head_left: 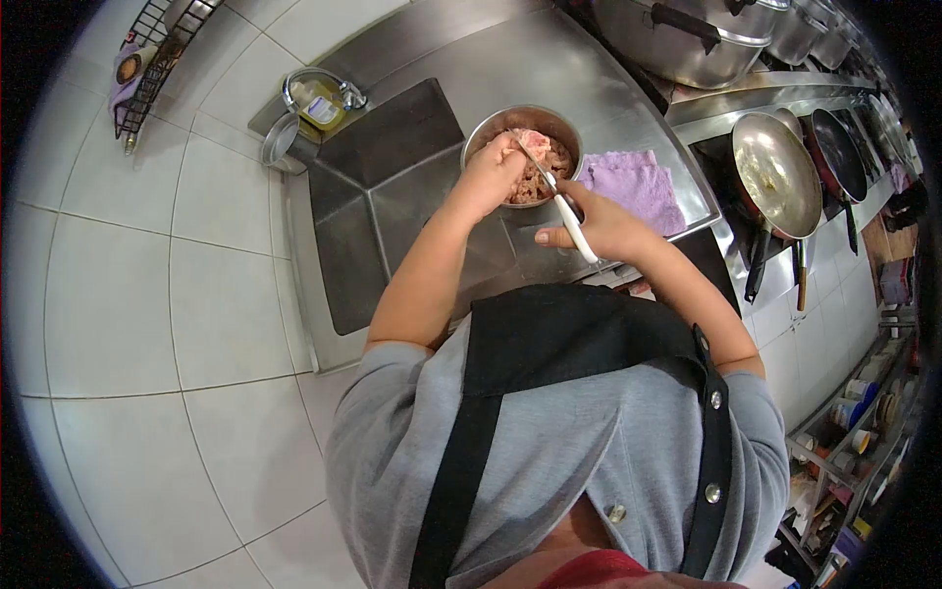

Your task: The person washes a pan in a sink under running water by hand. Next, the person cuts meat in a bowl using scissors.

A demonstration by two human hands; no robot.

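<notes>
A round steel pot (572,126) on the counter holds pieces of raw meat (557,162). Over its left rim reaches my left hand (495,175), fingers closed on a pale pink piece of meat (535,144). My right hand (606,226) grips white-handled scissors (573,228) at the pot's right side, its thumb poking out past the handle. The metal blades point into the pot, close to my left fingertips and the held piece. My left fingers partly cover that meat, and how far the blades are apart cannot be made out.
Left of the pot is a steel sink (343,236), with a faucet (350,95), a bottle of yellow liquid (321,110) and a metal jug (286,144) behind it. A purple cloth (635,189) lies right of the pot. Farther right, pans (775,172) sit on a stove.
</notes>
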